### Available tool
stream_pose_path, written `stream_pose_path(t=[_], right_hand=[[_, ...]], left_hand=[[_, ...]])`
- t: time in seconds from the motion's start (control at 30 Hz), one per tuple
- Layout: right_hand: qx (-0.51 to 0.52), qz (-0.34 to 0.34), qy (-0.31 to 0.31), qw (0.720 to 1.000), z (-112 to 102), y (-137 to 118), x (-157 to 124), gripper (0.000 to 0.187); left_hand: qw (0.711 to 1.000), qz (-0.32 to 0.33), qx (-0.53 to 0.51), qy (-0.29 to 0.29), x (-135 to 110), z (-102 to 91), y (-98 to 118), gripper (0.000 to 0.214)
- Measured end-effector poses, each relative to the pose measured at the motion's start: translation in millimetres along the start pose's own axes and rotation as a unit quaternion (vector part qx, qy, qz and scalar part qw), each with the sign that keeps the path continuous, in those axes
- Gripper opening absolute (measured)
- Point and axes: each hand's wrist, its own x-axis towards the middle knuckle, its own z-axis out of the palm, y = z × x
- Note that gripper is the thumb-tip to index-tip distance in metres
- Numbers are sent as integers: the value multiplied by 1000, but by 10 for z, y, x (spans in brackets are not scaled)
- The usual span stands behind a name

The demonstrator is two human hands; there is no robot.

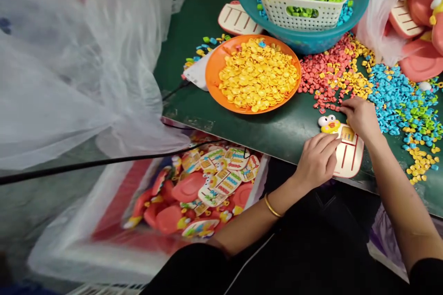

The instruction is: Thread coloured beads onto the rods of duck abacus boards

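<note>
A cream toy board (349, 164) with red slots and a yellow duck-like head with bulging white eyes lies at the table's front edge. My left hand (319, 159) grips its left side, fingers over the edge below the head. My right hand (362, 119) is closed just above the board, its fingertips pinched together at the edge of a pile of small red pieces (325, 71). Whatever sits between those fingertips is too small to make out. Blue pieces (387, 97) are heaped to the right of this hand, with green and yellow ones mixed in.
An orange plate (212, 71) of yellow pieces stands left of the piles. Behind it, a white basket (304, 7) of green pieces sits in a blue basin (311, 41). Below the table, a plastic-lined box (117, 207) holds several finished-looking toys. A black cable (114, 163) crosses at left.
</note>
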Motion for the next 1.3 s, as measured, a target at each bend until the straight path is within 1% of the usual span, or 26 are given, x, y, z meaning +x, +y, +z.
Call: stream_pose_path(t=[0.03, 0.1, 0.17, 0.23, 0.3, 0.33, 0.4, 0.43, 0.5, 0.6, 0.67, 0.7, 0.8, 0.87, 0.93, 1.0, 1.1, 1.17, 1.2, 1.27, 1.3], right_hand=[[-4, -1, -9, 1000, -16, 1, 17, 15], [8, 6, 10, 1000, -101, 1, -69, 15], [53, 36, 39, 997, -220, 1, -281, 14], [100, 79, 39, 991, -297, -9, -540, 15], [102, 111, 53, 987, -283, -29, -762, 16], [84, 114, 78, 987, -245, -40, -845, 16], [35, 97, 139, 985, -144, -57, -961, 19], [15, 81, 155, 984, -99, -63, -1004, 20], [-14, 48, 157, 986, -42, -74, -1078, 23], [-18, -12, 120, 992, -41, -98, -1158, 25], [0, -41, 100, 994, -67, -116, -1164, 25], [6, -39, 103, 994, -83, -119, -1152, 24], [-11, 10, 134, 991, -145, -86, -1094, 22], [-32, 20, 122, 992, -195, -37, -1093, 24], [-34, -1, 84, 996, -237, 2, -1150, 25], [-13, -32, 49, 998, -249, 1, -1236, 27], [31, -66, 27, 997, -188, -91, -1276, 28], [62, -79, 17, 995, -119, -172, -1147, 28], [75, -76, 15, 994, -86, -202, -1025, 28], [78, -53, 29, 995, -30, -214, -682, 27], [65, -39, 43, 996, -6, -195, -481, 26]], left_hand=[[1000, -1, -9, 2, -2, -4, -18, 34], [1000, -3, -19, 13, -10, -4, -54, 35], [1000, 0, -24, 18, -18, 2, -83, 35], [999, 0, -22, 25, -18, 15, -95, 33], [999, -2, -14, 36, -10, 34, -89, 29], [999, -3, -7, 43, -4, 46, -80, 27], [999, -5, 9, 52, 7, 72, -57, 24], [998, -6, 17, 58, 11, 86, -45, 22], [997, -10, 26, 72, 14, 108, -27, 19], [996, -10, 33, 82, 10, 122, -20, 17], [997, -7, 39, 71, 6, 116, -22, 20], [997, -9, 41, 64, 4, 109, -22, 20], [998, -24, 37, 41, 0, 82, -6, 15], [999, -24, 28, 13, 4, 65, 13, 22], [999, -22, 21, -14, 14, 53, 29, 31], [999, -22, 13, -31, 29, 47, 31, 35], [999, -12, -9, -40, 52, 43, 3, 39], [999, -7, -25, -41, 63, 38, -25, 44], [999, -6, -32, -38, 66, 35, -36, 49], [999, -1, -34, -36, 70, 27, -50, 56], [999, 3, -29, -40, 70, 23, -52, 55]])
